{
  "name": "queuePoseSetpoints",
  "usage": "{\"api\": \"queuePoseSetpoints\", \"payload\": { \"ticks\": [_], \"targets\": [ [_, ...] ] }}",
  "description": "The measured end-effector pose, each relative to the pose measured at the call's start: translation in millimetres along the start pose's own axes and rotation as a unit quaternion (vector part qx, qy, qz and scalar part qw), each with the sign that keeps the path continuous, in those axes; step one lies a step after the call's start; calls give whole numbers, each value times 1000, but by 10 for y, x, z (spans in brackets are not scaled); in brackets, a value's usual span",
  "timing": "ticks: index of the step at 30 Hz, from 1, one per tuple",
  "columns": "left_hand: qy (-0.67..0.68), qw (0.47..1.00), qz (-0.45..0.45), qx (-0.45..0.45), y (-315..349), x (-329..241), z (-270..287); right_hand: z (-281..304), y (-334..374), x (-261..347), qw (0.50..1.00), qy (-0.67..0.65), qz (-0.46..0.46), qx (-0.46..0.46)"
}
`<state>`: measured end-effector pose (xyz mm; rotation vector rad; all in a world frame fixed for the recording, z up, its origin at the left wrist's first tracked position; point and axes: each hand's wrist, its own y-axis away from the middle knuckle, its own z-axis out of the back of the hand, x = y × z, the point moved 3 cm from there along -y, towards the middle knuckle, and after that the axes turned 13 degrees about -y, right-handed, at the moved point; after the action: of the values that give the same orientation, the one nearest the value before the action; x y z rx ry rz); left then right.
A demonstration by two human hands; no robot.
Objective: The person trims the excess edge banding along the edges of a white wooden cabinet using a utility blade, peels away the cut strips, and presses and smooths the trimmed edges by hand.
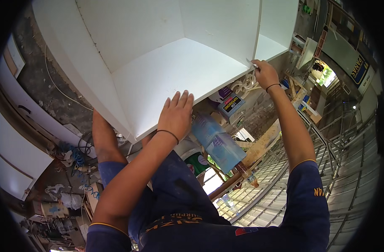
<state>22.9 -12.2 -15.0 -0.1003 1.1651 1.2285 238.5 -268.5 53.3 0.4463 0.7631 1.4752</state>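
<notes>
A large white cabinet [158,75] with inner panels fills the upper part of the head view. On its lower white panel, close to the near edge, my left hand [176,115] lies flat with its fingers stretched out. Farther right, my right hand [266,74] is closed around a small thin blade-like tool [250,63]. The tool's pale tip touches or nearly touches the front edge where an upright divider meets the panel. Most of the tool is hidden in my fingers, so its exact kind does not show.
Below the cabinet's near edge are rolls of pale edging strip [245,85], a dark box [231,105], a blue-tinted plastic container [219,143] and a green tub [196,163]. White boards [15,147] lie at the left, with a blue coiled hose [76,161] near them.
</notes>
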Motion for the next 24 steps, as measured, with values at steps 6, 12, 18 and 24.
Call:
{"api": "queuePoseSetpoints", "payload": {
  "ticks": [6, 12, 18, 24],
  "targets": [
    [65, 986, -56, -143, -650, -484, -6, -87, -106, -52, 988, 125, 80, 48],
    [94, 981, 6, -168, -806, -496, -19, -123, -114, -122, 994, 64, 80, 32],
    [81, 981, 22, -175, -770, -438, 7, -79, -44, -131, 993, 13, 121, -3],
    [61, 977, -6, -204, -852, -630, 41, -133, -28, -251, 981, 87, 168, -47]
  ]
}}
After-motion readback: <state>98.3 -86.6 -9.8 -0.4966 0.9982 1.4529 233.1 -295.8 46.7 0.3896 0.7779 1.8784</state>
